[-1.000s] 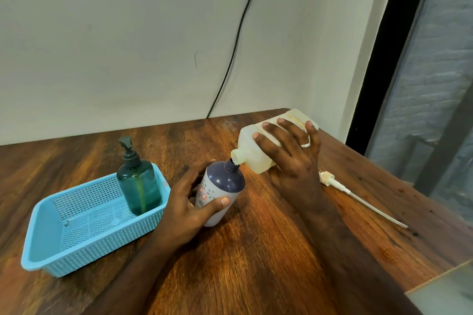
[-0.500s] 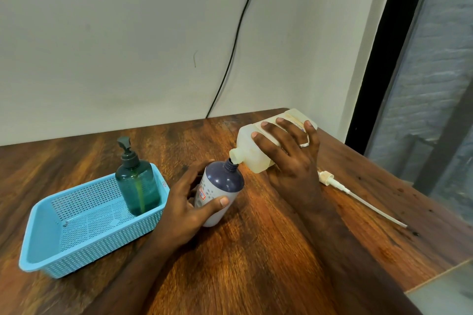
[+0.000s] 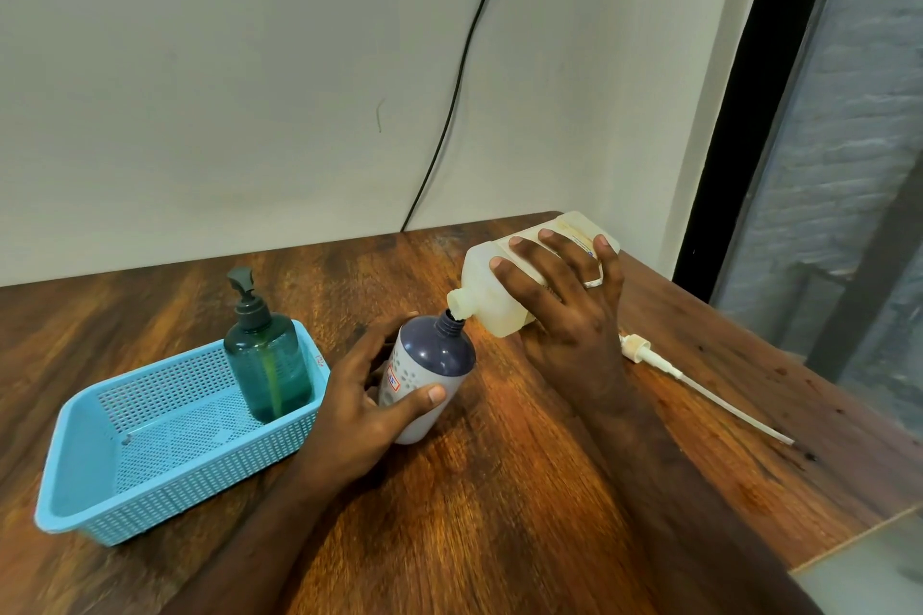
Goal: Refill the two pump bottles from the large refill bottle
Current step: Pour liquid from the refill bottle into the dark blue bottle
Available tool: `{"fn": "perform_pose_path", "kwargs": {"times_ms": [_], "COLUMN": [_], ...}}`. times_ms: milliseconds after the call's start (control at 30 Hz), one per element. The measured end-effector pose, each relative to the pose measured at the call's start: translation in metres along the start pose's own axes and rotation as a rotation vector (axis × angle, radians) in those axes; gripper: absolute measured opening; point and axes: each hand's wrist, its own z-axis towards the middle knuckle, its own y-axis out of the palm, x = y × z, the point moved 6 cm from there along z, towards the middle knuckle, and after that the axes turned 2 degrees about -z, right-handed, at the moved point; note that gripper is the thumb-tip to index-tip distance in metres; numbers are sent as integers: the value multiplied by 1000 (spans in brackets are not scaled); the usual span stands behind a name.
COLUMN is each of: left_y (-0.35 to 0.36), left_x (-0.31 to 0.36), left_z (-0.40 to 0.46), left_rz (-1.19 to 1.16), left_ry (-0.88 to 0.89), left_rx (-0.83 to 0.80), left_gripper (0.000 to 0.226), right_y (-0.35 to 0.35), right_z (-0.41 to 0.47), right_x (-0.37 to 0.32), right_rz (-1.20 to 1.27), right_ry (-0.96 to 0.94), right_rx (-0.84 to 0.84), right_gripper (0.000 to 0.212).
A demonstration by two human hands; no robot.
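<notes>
My right hand (image 3: pixel 564 310) grips the large cream refill bottle (image 3: pixel 499 300), tipped on its side with its spout at the open neck of the grey and navy bottle (image 3: pixel 429 365). My left hand (image 3: pixel 364 405) holds that bottle, leaning it toward the spout on the wooden table (image 3: pixel 499 489). Its white pump with a long tube (image 3: pixel 669 370) lies on the table to the right. A teal pump bottle (image 3: pixel 269 360) with its dark pump on stands upright in the blue basket (image 3: pixel 150 474).
A black cable (image 3: pixel 449 115) runs down the pale wall behind the table. The table's right edge is close to the pump tube, beside a dark window frame (image 3: pixel 749 90). A pale surface (image 3: pixel 869 559) shows at the lower right corner.
The refill bottle and both hands stay nearly where they were; the spout remains at the bottle's neck. No other object has moved.
</notes>
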Motion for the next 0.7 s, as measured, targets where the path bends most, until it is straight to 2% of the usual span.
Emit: {"fn": "perform_pose_path", "kwargs": {"times_ms": [333, 700], "left_y": [-3, -4], "left_x": [-3, -2], "left_z": [0, -1], "left_rz": [11, 18], "left_ry": [-13, -16], "left_rx": [-9, -14], "left_gripper": [72, 68], "right_y": [-2, -1], "right_z": [2, 2], "right_x": [-2, -3], "right_rz": [-8, -23], "right_ry": [2, -13], "right_rx": [1, 11], "right_gripper": [76, 77]}}
